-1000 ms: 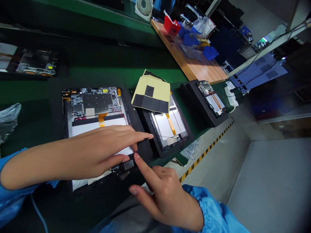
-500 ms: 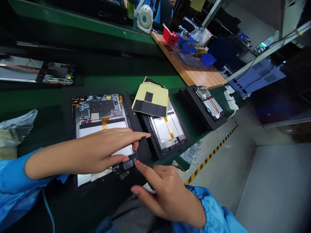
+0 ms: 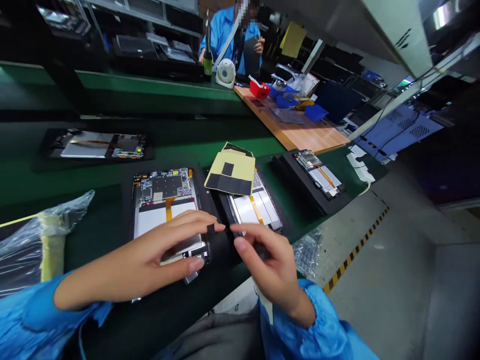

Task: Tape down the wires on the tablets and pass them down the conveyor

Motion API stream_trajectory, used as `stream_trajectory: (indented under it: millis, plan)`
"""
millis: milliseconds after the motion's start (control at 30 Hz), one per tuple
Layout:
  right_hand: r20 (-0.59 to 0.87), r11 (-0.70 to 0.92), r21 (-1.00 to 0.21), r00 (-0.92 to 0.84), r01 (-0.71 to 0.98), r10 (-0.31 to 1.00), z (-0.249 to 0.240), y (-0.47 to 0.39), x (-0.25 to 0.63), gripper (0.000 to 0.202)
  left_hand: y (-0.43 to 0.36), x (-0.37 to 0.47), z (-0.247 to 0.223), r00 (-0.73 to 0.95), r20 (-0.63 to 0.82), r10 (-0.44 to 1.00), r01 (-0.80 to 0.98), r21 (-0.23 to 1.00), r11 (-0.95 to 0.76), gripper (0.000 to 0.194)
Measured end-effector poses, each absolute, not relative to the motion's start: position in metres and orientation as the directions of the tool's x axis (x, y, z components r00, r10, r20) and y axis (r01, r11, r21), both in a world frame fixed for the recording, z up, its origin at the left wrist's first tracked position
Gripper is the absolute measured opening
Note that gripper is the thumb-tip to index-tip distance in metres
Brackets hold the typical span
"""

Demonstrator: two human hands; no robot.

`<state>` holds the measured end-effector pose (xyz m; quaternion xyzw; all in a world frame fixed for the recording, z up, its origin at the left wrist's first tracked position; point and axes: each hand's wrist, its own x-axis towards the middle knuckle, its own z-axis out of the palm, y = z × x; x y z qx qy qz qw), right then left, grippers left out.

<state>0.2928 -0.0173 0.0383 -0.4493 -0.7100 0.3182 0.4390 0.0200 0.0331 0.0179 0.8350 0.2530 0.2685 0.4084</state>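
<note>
An opened tablet (image 3: pixel 144 212) with bare circuit board and white battery lies under my left hand (image 3: pixel 165 247). That hand's fingers are stretched out, with the thumb apart over the tablet's lower edge. A small piece of black tape (image 3: pixel 210 229) clings to its index finger near the tip. My right hand (image 3: pixel 268 260) is just to the right, index finger and thumb apart, its index tip close to the left fingertips. Below the left thumb, a small silvery part (image 3: pixel 192 276) juts from the tablet's edge. My left palm hides much of the battery.
A yellow backing sheet with black tape pieces (image 3: pixel 240 167) partly covers a second opened tablet (image 3: pixel 245 210). Further opened tablets lie right (image 3: pixel 318 175) and back left (image 3: pixel 101 146). A plastic-wrapped bundle (image 3: pixel 52 240) is at left. A co-worker (image 3: pixel 221 35) sits behind a white fan (image 3: pixel 225 73).
My right hand has lifted from the small part at the tablet's edge and moved up beside my left fingertips. The left thumb has shifted slightly. The camera view has tilted upward.
</note>
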Motion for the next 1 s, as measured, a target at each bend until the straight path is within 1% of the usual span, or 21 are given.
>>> stream_trajectory:
  millis: [67,133,233,300,367,433,500,533,600,667,767,867,933,1000]
  plan:
    - [0.371,0.438,-0.851,-0.26,0.29,0.892,0.048,0.0,0.291,0.023,0.024,0.022,0.022,0.705,0.238,0.669,0.197,0.84,-0.506,0.049]
    - [0.374,0.466,-0.857,-0.357,0.22,0.856,0.053,0.014,0.288,0.024,0.017,0.024,0.026,0.683,0.215,0.698,0.247,0.832,-0.497,0.048]
    - [0.352,0.453,-0.879,-0.441,0.146,0.826,0.053,0.028,0.283,0.015,0.013,0.027,0.029,0.683,0.158,0.713,0.326,0.808,-0.491,0.046]
    - [0.394,0.491,-0.863,-0.452,0.117,0.8,0.049,0.031,0.282,0.007,0.011,0.03,0.03,0.68,0.148,0.718,0.331,0.812,-0.481,0.045]
    - [0.496,0.594,-0.795,-0.433,0.123,0.753,0.046,0.031,0.282,0.007,0.01,0.032,0.029,0.654,0.145,0.742,0.321,0.835,-0.446,0.043]
    - [0.592,0.702,-0.693,-0.423,0.167,0.686,0.045,0.028,0.282,0.01,0.01,0.035,0.028,0.624,0.136,0.769,0.291,0.873,-0.391,0.039]
    - [0.636,0.75,-0.632,-0.421,0.196,0.646,0.045,0.025,0.282,0.011,0.01,0.039,0.028,0.598,0.13,0.791,0.245,0.91,-0.334,0.034]
    - [0.635,0.745,-0.638,-0.413,0.195,0.652,0.046,0.024,0.282,0.011,0.011,0.042,0.03,0.581,0.133,0.803,0.22,0.924,-0.312,0.03]
    - [0.604,0.694,-0.699,-0.377,0.173,0.702,0.046,0.023,0.281,0.01,0.012,0.048,0.034,0.534,0.142,0.833,0.183,0.943,-0.279,0.025]
    - [0.56,0.628,-0.766,-0.332,0.141,0.759,0.044,0.022,0.278,0.01,0.014,0.054,0.04,0.484,0.146,0.863,0.165,0.953,-0.254,0.026]
    - [0.533,0.575,-0.813,-0.282,0.091,0.798,0.041,0.019,0.275,0.011,0.015,0.062,0.047,0.445,0.132,0.886,0.171,0.958,-0.229,0.028]
    - [0.542,0.561,-0.826,-0.208,0.045,0.814,0.041,0.014,0.275,0.012,0.014,0.066,0.045,0.438,0.118,0.891,0.218,0.948,-0.232,0.028]
    - [0.545,0.555,-0.831,-0.148,0.037,0.825,0.043,0.012,0.278,0.013,0.013,0.063,0.038,0.448,0.102,0.888,0.263,0.935,-0.24,0.031]
    - [0.524,0.533,-0.844,-0.127,0.051,0.842,0.047,0.012,0.283,0.013,0.014,0.055,0.029,0.442,0.134,0.887,0.322,0.899,-0.296,0.032]
